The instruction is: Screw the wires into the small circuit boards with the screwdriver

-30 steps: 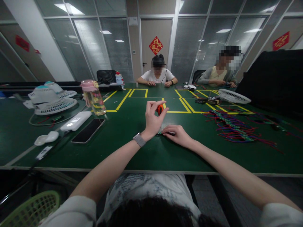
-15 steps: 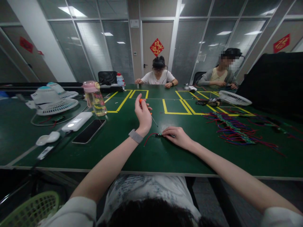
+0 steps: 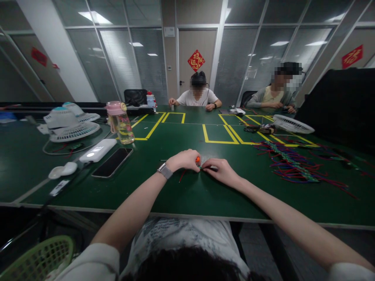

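Observation:
My left hand (image 3: 186, 160) is closed around a screwdriver by its orange handle (image 3: 197, 159). The thin shaft shows to the left, behind the wrist. Its thumb and fingertips are at the left end of a small green circuit board (image 3: 200, 168); whether they grip it is hidden. From the other side my right hand (image 3: 219, 169) pinches that board, its fingers resting low over the table. A red wire (image 3: 182, 176) leads off the board to the left, partly covered by my left hand.
To the right lies a row of circuit boards with red and blue wires (image 3: 293, 162). A phone (image 3: 113, 163), a white power bank (image 3: 98, 150), a drinking bottle (image 3: 121, 125) and fans (image 3: 73, 130) stand left. Two people sit across the green table (image 3: 164, 195).
My left hand has come down from above the table to the board, and the screwdriver has turned so its shaft points left. My right hand stays at the board.

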`<state>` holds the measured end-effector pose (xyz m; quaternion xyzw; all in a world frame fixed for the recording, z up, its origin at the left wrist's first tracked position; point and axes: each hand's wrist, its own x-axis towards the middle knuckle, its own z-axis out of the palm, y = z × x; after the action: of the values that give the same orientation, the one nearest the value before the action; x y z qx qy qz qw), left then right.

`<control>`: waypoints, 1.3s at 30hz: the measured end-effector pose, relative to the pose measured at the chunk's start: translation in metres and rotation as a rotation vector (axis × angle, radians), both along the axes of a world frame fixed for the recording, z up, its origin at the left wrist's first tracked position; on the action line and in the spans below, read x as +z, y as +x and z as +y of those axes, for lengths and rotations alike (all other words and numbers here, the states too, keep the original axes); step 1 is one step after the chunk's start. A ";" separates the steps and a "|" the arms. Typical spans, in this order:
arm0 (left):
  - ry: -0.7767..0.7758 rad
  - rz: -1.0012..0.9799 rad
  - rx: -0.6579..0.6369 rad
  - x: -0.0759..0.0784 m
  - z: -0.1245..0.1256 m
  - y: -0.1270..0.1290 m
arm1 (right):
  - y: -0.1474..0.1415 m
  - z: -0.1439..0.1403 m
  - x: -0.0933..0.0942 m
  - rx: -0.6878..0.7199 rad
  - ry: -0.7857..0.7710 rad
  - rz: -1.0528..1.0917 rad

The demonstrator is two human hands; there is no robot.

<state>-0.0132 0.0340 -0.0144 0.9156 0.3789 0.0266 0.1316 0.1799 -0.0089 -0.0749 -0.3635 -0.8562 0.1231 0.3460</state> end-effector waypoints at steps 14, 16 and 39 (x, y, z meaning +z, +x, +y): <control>0.037 0.014 0.002 0.001 -0.001 0.001 | -0.008 0.003 0.000 -0.082 -0.033 0.019; 0.038 0.015 -0.002 0.001 -0.001 0.002 | -0.008 0.003 0.000 -0.094 -0.032 0.012; 0.096 -0.581 0.092 0.036 0.006 -0.022 | -0.012 -0.008 0.012 -0.183 -0.087 0.307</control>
<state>-0.0351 0.0403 0.0217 0.8567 0.3647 0.3113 0.1900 0.1677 -0.0168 -0.0626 -0.4316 -0.7505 0.1819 0.4662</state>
